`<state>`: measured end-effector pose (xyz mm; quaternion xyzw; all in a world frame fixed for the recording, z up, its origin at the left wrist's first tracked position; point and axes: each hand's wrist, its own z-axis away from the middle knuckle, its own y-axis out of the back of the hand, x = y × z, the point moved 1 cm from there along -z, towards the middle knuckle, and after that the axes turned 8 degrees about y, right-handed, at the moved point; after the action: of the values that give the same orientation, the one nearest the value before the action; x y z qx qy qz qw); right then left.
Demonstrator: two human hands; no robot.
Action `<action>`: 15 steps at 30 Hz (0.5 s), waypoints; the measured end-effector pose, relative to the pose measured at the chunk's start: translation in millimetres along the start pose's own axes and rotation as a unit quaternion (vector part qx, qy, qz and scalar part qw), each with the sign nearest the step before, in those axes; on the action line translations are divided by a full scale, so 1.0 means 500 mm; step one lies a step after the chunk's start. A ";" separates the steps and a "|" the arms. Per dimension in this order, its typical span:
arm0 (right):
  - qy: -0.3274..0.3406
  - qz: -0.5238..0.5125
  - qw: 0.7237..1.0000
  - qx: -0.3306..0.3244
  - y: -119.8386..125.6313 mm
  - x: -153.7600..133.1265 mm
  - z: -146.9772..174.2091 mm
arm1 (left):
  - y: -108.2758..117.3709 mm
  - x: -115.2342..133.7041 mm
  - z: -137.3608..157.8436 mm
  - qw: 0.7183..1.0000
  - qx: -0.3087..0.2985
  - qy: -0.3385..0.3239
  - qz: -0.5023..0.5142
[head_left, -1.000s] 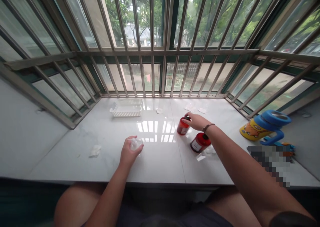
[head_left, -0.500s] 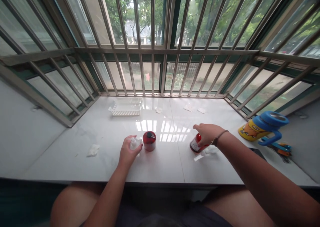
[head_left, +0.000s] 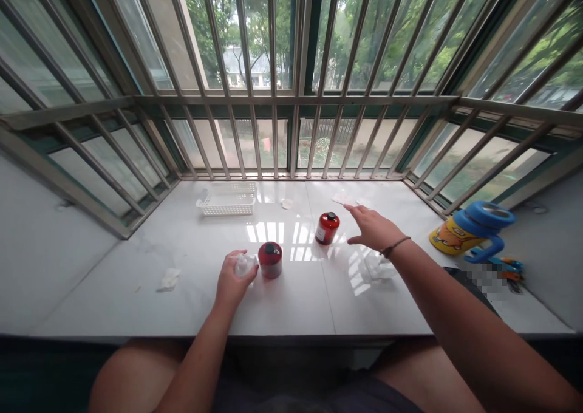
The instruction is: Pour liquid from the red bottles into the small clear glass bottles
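Observation:
My left hand [head_left: 233, 278] is curled round a clear, whitish plastic piece [head_left: 245, 266]; its exact kind cannot be made out. Just right of those fingers a dark red bottle [head_left: 270, 261] with a black top stands upright on the white counter. Farther back and to the right stands a second red bottle [head_left: 327, 228], upright, with a white label and a black top. To its right my right hand [head_left: 372, 228] hovers with fingers apart, holding nothing and not touching the bottle. Below that hand lies crumpled clear plastic [head_left: 378, 267], partly covered by the arm.
A white perforated basket [head_left: 226, 204] sits at the back left. Scraps of white paper [head_left: 168, 279] lie on the counter [head_left: 291, 310]. On the right are a blue and yellow jug [head_left: 469, 228], a dark flat object [head_left: 471, 285] and small colourful items. Metal bars border the back.
The labelled red bottle has gone from a tilted hold in my right hand to standing upright, farther left and back. My right hand has let go and opened. The left hand stays about where it was.

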<state>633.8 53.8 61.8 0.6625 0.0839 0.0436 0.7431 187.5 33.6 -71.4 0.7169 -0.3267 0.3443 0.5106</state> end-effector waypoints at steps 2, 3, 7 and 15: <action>-0.049 0.020 0.997 -0.052 -0.019 0.036 0.017 | 0.000 -0.002 0.000 1.000 -0.001 0.002 0.002; -0.064 0.020 0.994 -0.085 -0.030 0.052 0.025 | -0.001 -0.003 0.000 1.000 -0.001 0.004 0.003; -0.063 -0.003 0.986 -0.154 -0.067 0.091 0.040 | -0.003 -0.008 0.000 1.000 0.002 0.008 0.006; -0.035 0.029 0.999 0.000 -0.051 0.078 0.018 | 0.000 0.000 0.003 1.000 0.002 0.007 0.016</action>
<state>672.6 48.9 34.7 0.6661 0.0385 0.0424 0.7437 188.0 32.2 -71.7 0.7102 -0.3336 0.3584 0.5059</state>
